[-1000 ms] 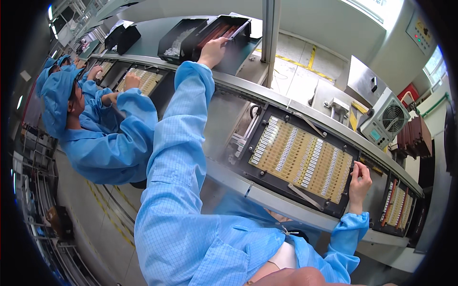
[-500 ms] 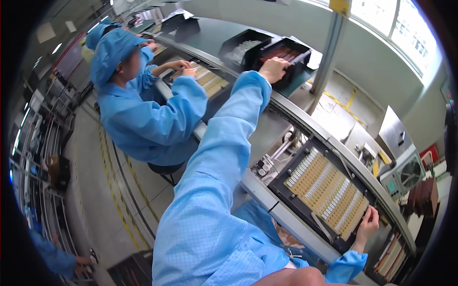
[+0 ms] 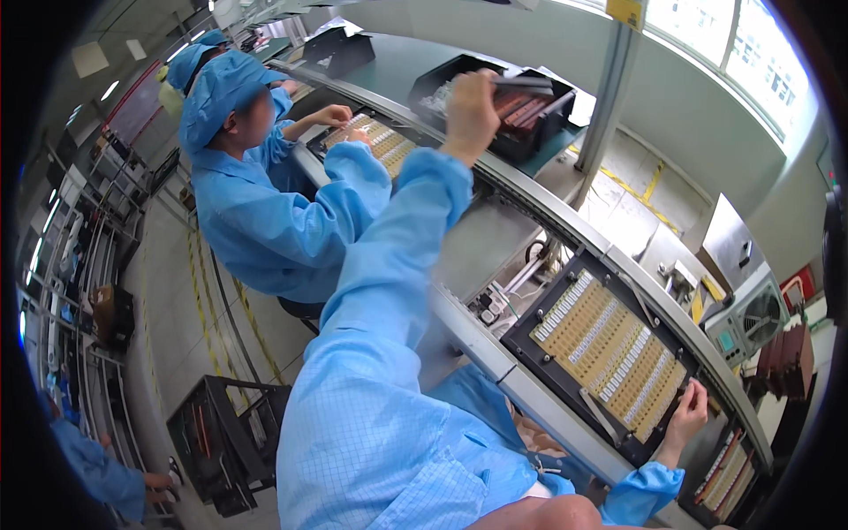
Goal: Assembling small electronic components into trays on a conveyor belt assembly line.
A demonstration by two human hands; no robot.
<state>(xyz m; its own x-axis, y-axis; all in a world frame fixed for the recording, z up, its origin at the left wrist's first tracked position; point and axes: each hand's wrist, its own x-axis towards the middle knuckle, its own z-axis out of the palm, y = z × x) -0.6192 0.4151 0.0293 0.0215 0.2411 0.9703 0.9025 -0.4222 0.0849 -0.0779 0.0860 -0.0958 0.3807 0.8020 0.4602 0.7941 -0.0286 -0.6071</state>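
My left hand [image 3: 473, 115] is raised at the far side, closed round a dark flat strip [image 3: 526, 86] that is blurred by motion. The strip hangs over a black bin [image 3: 565, 110] of reddish-brown strips. My right hand [image 3: 685, 415] is by the near right corner of a tan panel [image 3: 609, 353] with rows of small white parts, its fingertips pinched together. Whatever they pinch, if anything, is too small to make out. A black frame [image 3: 521, 340] holds the panel on the conveyor line.
Left of that bin stands another black bin [image 3: 433, 97] with clear pieces. At left a co-worker [image 3: 256, 185] in blue works on a similar panel [image 3: 389, 146]. A metal post [image 3: 609, 97] rises beyond the bins. A black crate [image 3: 225, 442] stands at lower left.
My left hand has come up out of the bin of reddish-brown strips and moved left, now with a dark strip in it. My right hand stays by the panel's corner.
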